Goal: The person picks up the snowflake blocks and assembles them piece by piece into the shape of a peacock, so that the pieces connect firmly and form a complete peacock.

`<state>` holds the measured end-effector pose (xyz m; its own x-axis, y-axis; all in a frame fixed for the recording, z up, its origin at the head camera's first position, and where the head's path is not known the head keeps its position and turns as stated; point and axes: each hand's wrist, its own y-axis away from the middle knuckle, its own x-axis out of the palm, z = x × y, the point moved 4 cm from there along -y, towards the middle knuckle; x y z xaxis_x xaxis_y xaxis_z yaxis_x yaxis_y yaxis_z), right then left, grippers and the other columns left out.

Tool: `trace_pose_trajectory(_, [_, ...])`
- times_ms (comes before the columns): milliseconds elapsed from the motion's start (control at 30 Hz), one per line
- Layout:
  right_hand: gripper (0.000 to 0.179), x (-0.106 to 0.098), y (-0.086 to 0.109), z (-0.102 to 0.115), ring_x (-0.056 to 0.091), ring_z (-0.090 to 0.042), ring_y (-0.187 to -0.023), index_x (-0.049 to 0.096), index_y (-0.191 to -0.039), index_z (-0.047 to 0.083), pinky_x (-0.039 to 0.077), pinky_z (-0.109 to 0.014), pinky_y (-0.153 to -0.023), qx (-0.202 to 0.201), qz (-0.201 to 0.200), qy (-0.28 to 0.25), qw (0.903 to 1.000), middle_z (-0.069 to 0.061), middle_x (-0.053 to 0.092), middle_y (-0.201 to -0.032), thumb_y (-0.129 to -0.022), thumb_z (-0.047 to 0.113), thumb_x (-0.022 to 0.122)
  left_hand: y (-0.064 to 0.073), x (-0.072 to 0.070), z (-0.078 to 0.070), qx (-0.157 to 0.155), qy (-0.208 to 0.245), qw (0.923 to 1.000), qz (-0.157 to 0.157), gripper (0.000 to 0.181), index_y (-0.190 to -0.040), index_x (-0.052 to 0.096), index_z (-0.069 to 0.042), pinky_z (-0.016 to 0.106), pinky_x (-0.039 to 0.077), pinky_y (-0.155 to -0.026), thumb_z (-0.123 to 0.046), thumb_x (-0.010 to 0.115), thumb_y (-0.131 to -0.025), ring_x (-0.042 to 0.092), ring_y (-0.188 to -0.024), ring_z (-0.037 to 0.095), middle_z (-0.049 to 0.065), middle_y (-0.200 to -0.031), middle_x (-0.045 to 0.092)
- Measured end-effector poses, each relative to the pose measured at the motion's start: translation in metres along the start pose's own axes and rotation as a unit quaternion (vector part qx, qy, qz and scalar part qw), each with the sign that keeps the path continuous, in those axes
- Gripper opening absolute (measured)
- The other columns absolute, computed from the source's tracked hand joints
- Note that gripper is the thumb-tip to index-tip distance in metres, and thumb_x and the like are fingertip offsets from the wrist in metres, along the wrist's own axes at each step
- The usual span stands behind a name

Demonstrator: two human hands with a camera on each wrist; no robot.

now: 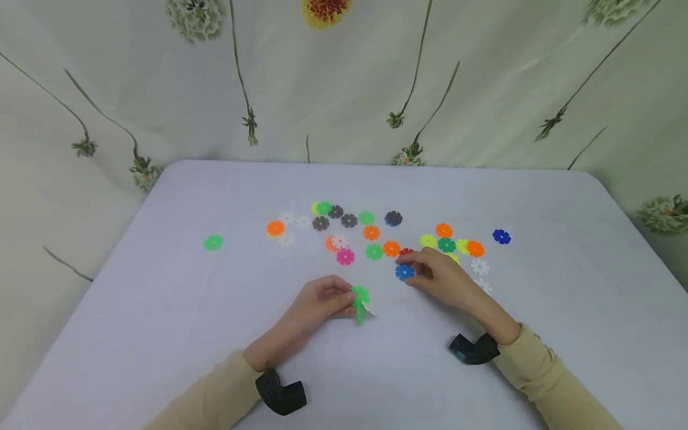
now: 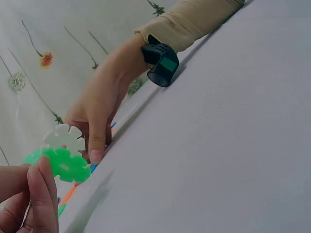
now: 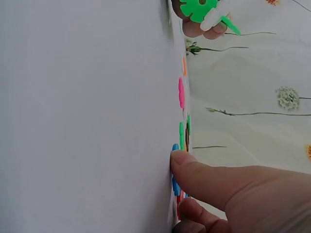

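In my left hand, thumb and fingertips pinch a small joined piece of notched plastic interlocking discs. Two of them are green, and a white disc is slotted in with them, standing at an angle. My right hand reaches down to the table, its thumb and curled index finger at the edges of a blue notched disc. From the right wrist, the thumb tip presses against this blue disc. A red disc is partly covered by the right fingers.
Many loose discs lie across the middle of the white table, among them a pink disc, an orange disc and several overlapping ones. A green disc lies apart at left, a dark blue disc at right. Behind hangs a flowered curtain.
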<state>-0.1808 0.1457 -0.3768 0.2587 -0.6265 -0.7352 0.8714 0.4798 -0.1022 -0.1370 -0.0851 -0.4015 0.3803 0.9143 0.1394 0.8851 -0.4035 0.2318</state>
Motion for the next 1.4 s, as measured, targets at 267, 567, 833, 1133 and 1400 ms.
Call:
trace_pose_trajectory(267, [0.017, 0.003, 0.001, 0.006, 0.046, -0.016, -0.063, 0.057, -0.09, 0.007, 0.039, -0.024, -0.054, 0.037, 0.002, -0.028, 0.9989, 0.001, 0.049, -0.07, -0.082, 0.008, 0.072, 0.001, 0.0, 0.0, 0.003, -0.029, 0.9996, -0.004, 0.021, -0.103, 0.057, 0.008, 0.028, 0.052, -0.076, -0.009, 0.063, -0.09, 0.064, -0.073, 0.018, 0.011, -0.086, 0.065])
trace_pose_trajectory(567, [0.009, 0.021, 0.014, 0.038, 0.063, -0.01, -0.068, 0.069, -0.095, 0.007, 0.053, -0.027, -0.07, -0.078, 0.017, -0.153, 0.985, 0.003, 0.066, -0.078, -0.087, 0.006, 0.066, 0.0, 0.001, 0.0, -0.004, -0.014, 0.9999, 0.008, 0.021, -0.102, 0.054, 0.008, 0.032, 0.052, -0.078, -0.009, 0.062, -0.091, 0.067, -0.075, 0.019, 0.013, -0.087, 0.067])
trace_pose_trajectory(833, [0.018, 0.026, 0.016, 0.048, 0.064, -0.01, -0.07, 0.07, -0.096, 0.004, 0.054, -0.027, -0.067, -0.145, -0.046, -0.121, 0.9809, 0.002, 0.067, -0.077, -0.08, -0.003, 0.07, 0.002, -0.001, -0.002, -0.009, -0.003, 0.9999, 0.007, 0.023, -0.105, 0.054, 0.01, 0.031, 0.052, -0.078, -0.007, 0.061, -0.091, 0.067, -0.075, 0.019, 0.014, -0.088, 0.067])
trace_pose_trajectory(1133, [0.019, 0.032, 0.015, 0.054, 0.063, -0.01, -0.071, 0.07, -0.095, 0.001, 0.053, -0.023, -0.065, -0.175, -0.061, -0.109, 0.9766, -0.001, 0.068, -0.082, -0.078, -0.007, 0.07, 0.002, 0.003, -0.001, -0.019, 0.024, 0.9995, 0.012, 0.014, -0.097, 0.053, 0.008, 0.028, 0.052, -0.076, -0.003, 0.059, -0.091, 0.065, -0.07, 0.016, 0.01, -0.081, 0.065])
trace_pose_trajectory(1400, [0.019, 0.034, 0.012, 0.058, 0.058, -0.008, -0.067, 0.07, -0.097, 0.002, 0.051, -0.021, -0.059, -0.14, -0.072, -0.086, 0.9837, -0.001, 0.068, -0.085, -0.079, -0.005, 0.07, 0.001, 0.006, 0.0, -0.029, 0.058, 0.9979, -0.007, 0.012, -0.096, 0.052, 0.007, 0.028, 0.052, -0.076, -0.003, 0.058, -0.092, 0.063, -0.069, 0.016, 0.009, -0.08, 0.064])
